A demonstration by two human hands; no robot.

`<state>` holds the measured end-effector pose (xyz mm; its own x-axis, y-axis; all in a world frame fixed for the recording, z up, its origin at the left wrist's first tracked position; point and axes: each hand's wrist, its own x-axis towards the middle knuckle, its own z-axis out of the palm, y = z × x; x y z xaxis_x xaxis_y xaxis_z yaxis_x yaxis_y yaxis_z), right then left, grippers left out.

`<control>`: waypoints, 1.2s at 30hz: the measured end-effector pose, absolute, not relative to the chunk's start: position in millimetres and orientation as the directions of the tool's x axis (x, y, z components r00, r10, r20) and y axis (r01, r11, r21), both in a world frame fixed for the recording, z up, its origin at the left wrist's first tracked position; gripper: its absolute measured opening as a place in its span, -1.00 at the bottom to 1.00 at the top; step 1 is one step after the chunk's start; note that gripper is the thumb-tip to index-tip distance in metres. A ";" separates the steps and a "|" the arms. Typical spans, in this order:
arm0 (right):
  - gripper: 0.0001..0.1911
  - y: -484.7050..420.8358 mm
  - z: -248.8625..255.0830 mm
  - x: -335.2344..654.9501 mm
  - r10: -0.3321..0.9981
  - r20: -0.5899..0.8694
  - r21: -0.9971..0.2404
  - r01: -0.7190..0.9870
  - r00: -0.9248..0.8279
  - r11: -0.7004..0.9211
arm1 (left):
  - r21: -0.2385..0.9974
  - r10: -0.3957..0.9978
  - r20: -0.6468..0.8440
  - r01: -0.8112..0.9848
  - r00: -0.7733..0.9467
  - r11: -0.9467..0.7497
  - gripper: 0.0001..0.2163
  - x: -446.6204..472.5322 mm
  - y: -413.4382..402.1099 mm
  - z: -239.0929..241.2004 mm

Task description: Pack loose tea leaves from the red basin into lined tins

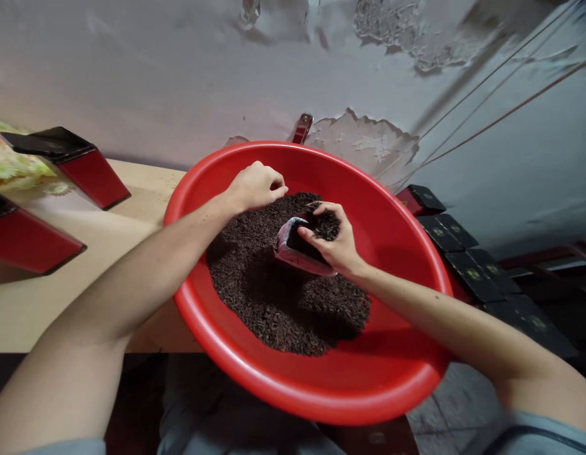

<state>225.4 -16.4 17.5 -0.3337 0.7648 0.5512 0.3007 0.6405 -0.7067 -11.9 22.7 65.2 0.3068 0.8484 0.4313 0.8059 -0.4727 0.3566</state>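
Note:
Dark dried leaves, like loose black tea (259,284), are heaped in a wide red plastic basin (397,404). Partly sunk in the heap is a small pouch with a pale pinkish rim (299,259), its mouth facing up. My right hand (340,243) is curled around a clump of the tea leaves at the mouth of the pouch, thumb near its rim. Beyond the heap, my left hand (257,186) hovers over the tea with fingers curled together, left of the pouch and apart from it. Whatever its fingertips may hold is hidden.
Two red tins with black tops, one a red tin (93,174) by a floral sheet, stand on the pale wooden table (18,316) at left. Several black-lidded boxes (473,275) are grouped right of the basin. A peeling wall (179,82) rises behind, with cords at upper right.

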 end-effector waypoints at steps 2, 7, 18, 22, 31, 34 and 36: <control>-0.63 -13.6 18.3 212.4 0.762 0.554 -0.697 0.315 -0.335 0.645 | 0.358 0.847 0.434 0.805 0.306 -0.474 -0.81 -13.1 21.7 65.2; -0.68 -11.6 25.6 202.9 0.750 0.562 -0.720 0.241 -0.348 0.651 | 0.379 0.876 0.390 0.817 0.284 -0.434 -0.80 -16.7 19.5 69.9; -0.77 -22.3 32.7 267.8 0.842 0.449 -0.823 0.228 -0.299 0.520 | 0.376 0.827 0.342 0.742 0.446 -0.555 -0.82 7.2 7.6 71.4; -0.79 -19.7 33.8 263.4 0.846 0.437 -0.826 0.235 -0.305 0.512 | 0.338 0.760 0.299 0.681 0.577 -0.649 -0.81 16.5 1.3 70.4; -0.66 -5.3 37.8 252.1 0.932 0.247 -0.968 -0.029 -0.264 0.248 | 0.125 0.552 0.079 0.541 0.830 -0.831 -0.87 36.9 -14.4 59.3; -0.67 -4.2 35.1 256.3 0.949 0.206 -0.979 -0.054 -0.239 0.199 | 0.109 0.537 0.085 0.528 0.839 -0.842 -0.83 37.4 -13.1 58.9; -0.68 -6.0 32.6 257.4 0.949 0.202 -0.979 -0.054 -0.243 0.194 | 0.128 0.530 0.132 0.516 0.837 -0.847 -0.80 33.4 -9.2 61.4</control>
